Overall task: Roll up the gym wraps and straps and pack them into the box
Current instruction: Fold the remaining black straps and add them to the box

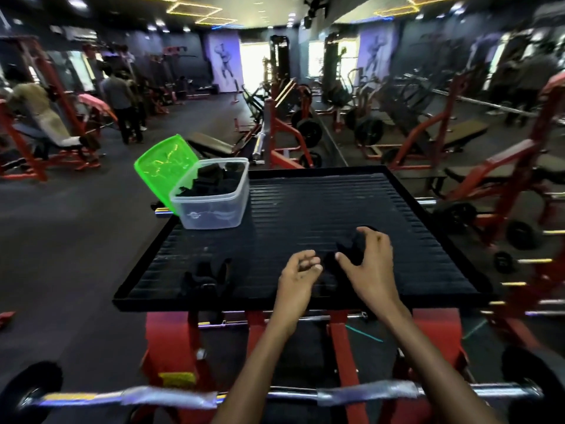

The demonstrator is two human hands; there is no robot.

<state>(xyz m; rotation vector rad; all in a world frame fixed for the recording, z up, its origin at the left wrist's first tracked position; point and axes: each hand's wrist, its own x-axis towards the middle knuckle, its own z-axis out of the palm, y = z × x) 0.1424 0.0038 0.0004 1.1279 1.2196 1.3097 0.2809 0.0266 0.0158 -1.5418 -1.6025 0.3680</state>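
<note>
A clear plastic box (211, 209) stands at the far left corner of the black ribbed platform (321, 206), with several rolled black wraps (214, 179) inside. Its green lid (162, 166) leans open behind it. A black strap (351, 246) lies bunched near the platform's front. My right hand (371, 264) curls over this strap, fingers and thumb around it. My left hand (298, 276) hovers just left of it with curled fingers, and the fingertips seem to touch the strap's near end. Another black strap (206, 278) lies loose at the front left.
The platform sits on a red machine frame (171, 341). A barbell (171, 399) crosses below my arms. Red gym machines and weight plates (310, 133) stand behind and to the right. People stand far off at the left (122, 99).
</note>
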